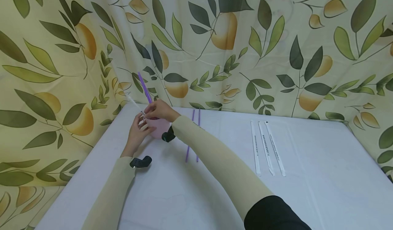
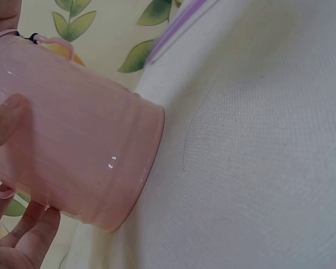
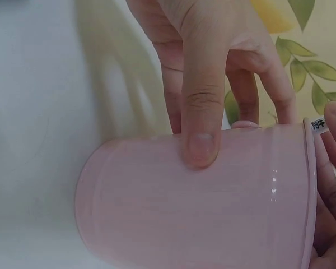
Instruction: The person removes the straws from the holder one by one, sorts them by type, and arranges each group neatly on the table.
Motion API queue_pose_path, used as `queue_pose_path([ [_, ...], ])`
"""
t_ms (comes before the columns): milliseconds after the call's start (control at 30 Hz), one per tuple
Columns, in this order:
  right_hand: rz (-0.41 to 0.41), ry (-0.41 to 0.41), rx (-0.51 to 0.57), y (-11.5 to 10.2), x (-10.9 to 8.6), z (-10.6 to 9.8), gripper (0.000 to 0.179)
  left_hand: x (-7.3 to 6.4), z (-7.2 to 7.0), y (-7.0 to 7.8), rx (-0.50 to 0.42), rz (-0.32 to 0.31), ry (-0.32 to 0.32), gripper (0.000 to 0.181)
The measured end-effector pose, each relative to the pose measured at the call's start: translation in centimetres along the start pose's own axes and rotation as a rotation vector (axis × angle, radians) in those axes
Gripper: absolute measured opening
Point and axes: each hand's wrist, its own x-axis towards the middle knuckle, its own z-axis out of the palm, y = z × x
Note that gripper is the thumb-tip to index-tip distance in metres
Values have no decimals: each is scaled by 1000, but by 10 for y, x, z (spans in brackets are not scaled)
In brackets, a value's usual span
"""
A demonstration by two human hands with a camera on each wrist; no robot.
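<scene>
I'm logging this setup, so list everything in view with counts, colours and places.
Cup: one, pink, table's far left
Standing straws: at least one, purple, by the cup
Held wrapped straw: one, white, cup's rim
Loose straws: two, purple, right of the cup
Wrapped straws: three, white, printed, table's right side
Table: one, white, underneath
Patterned cloth: count unclear, cream, leaves and fruit, behind
Wrist devices: two, black, one per wrist
Sleeves: two, beige, forearms; black higher on right
Left hand: one, gripping cup
Right hand: one, pinching held straw
</scene>
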Motion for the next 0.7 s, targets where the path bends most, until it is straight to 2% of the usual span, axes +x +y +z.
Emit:
queue_pose_path([
  [267,-12,8,33,4,2,-4,22,1,-1,-1,7,-4,1,85],
  [700,-43,154,292,14,5,-3,26,1,0,-2,47,-17,17,87],
])
